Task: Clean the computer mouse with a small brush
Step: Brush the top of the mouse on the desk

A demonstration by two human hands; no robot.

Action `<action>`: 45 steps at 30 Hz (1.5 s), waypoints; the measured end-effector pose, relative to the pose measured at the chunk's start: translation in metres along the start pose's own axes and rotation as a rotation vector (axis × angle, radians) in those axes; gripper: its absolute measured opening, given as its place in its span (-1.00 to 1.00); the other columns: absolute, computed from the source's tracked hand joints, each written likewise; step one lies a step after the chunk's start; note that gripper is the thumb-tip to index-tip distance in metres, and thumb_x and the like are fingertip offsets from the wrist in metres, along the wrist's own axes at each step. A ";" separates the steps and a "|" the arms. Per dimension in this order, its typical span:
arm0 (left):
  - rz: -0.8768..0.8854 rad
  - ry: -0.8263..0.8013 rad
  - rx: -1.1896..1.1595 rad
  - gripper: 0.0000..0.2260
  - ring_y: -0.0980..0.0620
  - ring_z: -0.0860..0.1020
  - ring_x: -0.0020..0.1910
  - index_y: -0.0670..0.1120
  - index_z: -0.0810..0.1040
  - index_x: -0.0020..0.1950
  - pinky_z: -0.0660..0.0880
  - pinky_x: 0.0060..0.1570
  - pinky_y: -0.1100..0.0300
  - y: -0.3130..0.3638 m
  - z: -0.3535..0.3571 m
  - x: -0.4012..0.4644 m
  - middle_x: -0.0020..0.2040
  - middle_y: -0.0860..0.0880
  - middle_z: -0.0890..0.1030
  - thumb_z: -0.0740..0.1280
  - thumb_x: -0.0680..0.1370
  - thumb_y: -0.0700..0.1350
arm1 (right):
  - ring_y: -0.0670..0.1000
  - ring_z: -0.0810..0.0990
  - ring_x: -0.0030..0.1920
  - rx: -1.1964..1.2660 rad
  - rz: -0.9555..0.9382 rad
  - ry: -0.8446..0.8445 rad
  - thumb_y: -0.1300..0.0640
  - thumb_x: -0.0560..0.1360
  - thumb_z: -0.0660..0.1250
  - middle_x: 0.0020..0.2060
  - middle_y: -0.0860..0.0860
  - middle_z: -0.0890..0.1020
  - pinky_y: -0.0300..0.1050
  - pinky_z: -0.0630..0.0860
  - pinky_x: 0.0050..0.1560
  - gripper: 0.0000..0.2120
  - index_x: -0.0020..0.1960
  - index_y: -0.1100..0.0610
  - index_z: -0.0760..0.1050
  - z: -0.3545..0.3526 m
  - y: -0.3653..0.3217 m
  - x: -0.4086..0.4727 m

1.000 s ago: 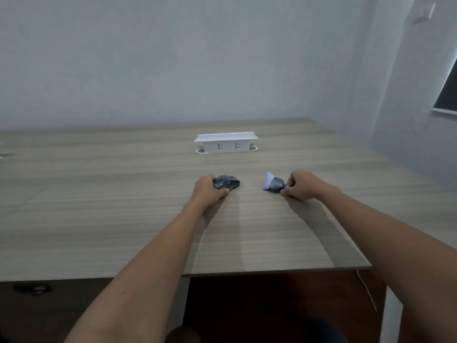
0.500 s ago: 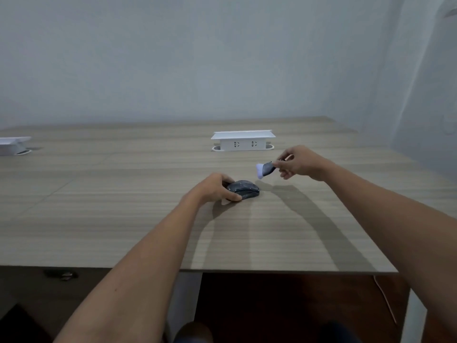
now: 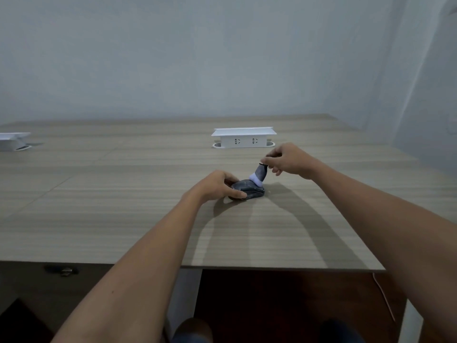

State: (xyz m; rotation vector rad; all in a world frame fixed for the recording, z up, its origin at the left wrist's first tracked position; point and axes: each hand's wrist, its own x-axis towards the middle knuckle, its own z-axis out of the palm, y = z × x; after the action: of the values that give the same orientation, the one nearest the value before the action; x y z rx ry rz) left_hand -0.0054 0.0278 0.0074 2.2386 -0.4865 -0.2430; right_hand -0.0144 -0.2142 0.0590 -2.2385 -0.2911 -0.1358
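Note:
A dark grey computer mouse (image 3: 249,190) lies on the wooden table (image 3: 123,219), a little right of centre. My left hand (image 3: 217,185) grips the mouse from its left side, thumb along the near edge. My right hand (image 3: 288,160) pinches the top of a small grey brush (image 3: 260,174) with white bristles. The brush is tilted, bristles down, and its tip touches the mouse's top on the far right side.
A white pop-up socket box (image 3: 243,137) stands on the table behind the hands. Another white socket box (image 3: 12,141) sits at the far left edge. The table's front edge runs close to my body; a thin cable (image 3: 384,298) hangs at the lower right.
My right hand has lifted the brush off the table and brought it down and left until the bristles meet the mouse. My left hand has kept hold of the mouse.

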 end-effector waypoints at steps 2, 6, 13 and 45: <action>-0.004 0.010 -0.005 -0.58 -0.04 0.70 0.05 -0.07 0.70 0.16 0.57 0.24 -0.01 0.001 0.000 -0.001 -0.01 -0.01 0.75 0.60 0.35 0.02 | -0.04 0.55 -0.32 -0.008 -0.022 -0.019 0.11 0.60 0.36 -0.30 0.03 0.60 -0.23 0.54 -0.31 -0.79 -0.05 0.26 0.64 0.003 -0.002 0.002; -0.010 0.013 -0.005 -0.59 -0.03 0.69 0.05 -0.06 0.71 0.16 0.57 0.24 0.00 0.003 -0.001 -0.001 -0.03 0.02 0.76 0.61 0.35 0.01 | -0.05 0.54 -0.38 -0.057 -0.043 -0.024 0.09 0.64 0.30 -0.29 0.04 0.60 -0.23 0.51 -0.34 -0.79 -0.02 0.22 0.59 0.008 -0.004 0.006; -0.005 0.013 0.012 -0.61 -0.05 0.70 0.04 -0.07 0.73 0.12 0.58 0.21 0.02 0.002 0.000 0.001 -0.05 -0.01 0.76 0.62 0.34 0.01 | 0.09 0.58 -0.31 -0.350 -0.048 -0.008 0.09 0.63 0.29 -0.21 0.18 0.67 -0.08 0.51 -0.32 -0.74 -0.01 0.30 0.58 0.001 0.014 0.010; -0.002 0.063 0.037 -0.65 -0.11 0.69 0.04 -0.11 0.72 0.12 0.57 0.16 -0.02 0.008 0.007 -0.004 -0.04 -0.07 0.76 0.60 0.38 -0.04 | -0.17 0.46 -0.62 -0.294 -0.040 -0.011 0.15 0.61 0.27 -0.36 0.09 0.64 -0.33 0.41 -0.56 -0.76 -0.11 0.29 0.59 0.008 -0.016 0.005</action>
State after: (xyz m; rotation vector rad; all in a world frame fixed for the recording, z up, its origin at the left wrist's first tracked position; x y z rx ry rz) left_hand -0.0136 0.0197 0.0094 2.2759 -0.4580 -0.1650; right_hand -0.0136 -0.1975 0.0665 -2.5260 -0.3405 -0.1990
